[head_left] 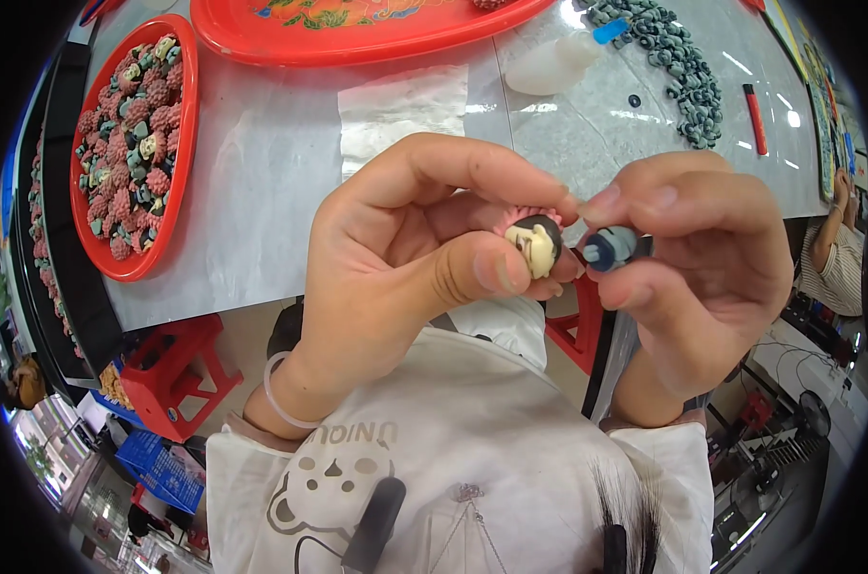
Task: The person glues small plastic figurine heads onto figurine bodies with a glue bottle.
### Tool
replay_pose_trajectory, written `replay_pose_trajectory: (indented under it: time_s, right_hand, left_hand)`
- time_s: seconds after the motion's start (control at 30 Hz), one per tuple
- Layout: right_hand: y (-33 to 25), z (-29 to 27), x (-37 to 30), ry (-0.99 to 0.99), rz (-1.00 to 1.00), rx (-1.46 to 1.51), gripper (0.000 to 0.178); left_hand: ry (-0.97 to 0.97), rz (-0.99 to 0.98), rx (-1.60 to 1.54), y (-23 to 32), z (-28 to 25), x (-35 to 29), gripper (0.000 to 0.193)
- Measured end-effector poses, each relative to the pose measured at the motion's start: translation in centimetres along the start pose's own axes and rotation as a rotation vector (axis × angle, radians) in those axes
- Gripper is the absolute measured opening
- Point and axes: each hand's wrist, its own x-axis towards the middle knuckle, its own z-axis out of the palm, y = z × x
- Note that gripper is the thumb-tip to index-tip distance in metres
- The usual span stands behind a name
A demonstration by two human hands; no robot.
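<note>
Between the thumb and fingers of my left hand (395,230) is a small figurine head (536,245) with a cream face, dark hair and pink spiky petals at its back. My right hand (706,258) pinches a tiny blue-grey figurine body (614,249) with a pale peg pointing left toward the head. A small gap shows between the two pieces. Both hands are raised in front of my chest, near the table's front edge. An oval red tray (187,153) at the left holds many similar pink heads and grey parts.
Grey-blue bodies (687,77) lie heaped at the back right, with one loose dark piece (635,100) nearby. A translucent bottle (549,65) with a blue cap, a white paper towel (400,105), a red-and-black marker (754,120) and a large red tray (376,53) are on the table. A red stool (180,373) stands below.
</note>
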Motion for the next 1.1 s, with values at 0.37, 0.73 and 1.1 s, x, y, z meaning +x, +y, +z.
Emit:
replay_pose_trajectory:
  time_s: [0.37,0.73,1.1]
  right_hand:
    - [0.57,0.02,-0.04,-0.011,-0.137,-0.113,0.027]
    - [0.87,0.17,-0.09,0.007,-0.121,-0.07,0.024]
    - [0.81,0.39,-0.09,0.034,-0.081,-0.071,0.025]
  left_hand:
    - [0.014,0.015,0.021,-0.1,0.02,0.07,0.041]
    - [0.012,0.05,0.064,-0.32,-0.25,0.17,0.044]
    - [0.026,0.056,0.069,-0.18,-0.25,0.18,0.037]
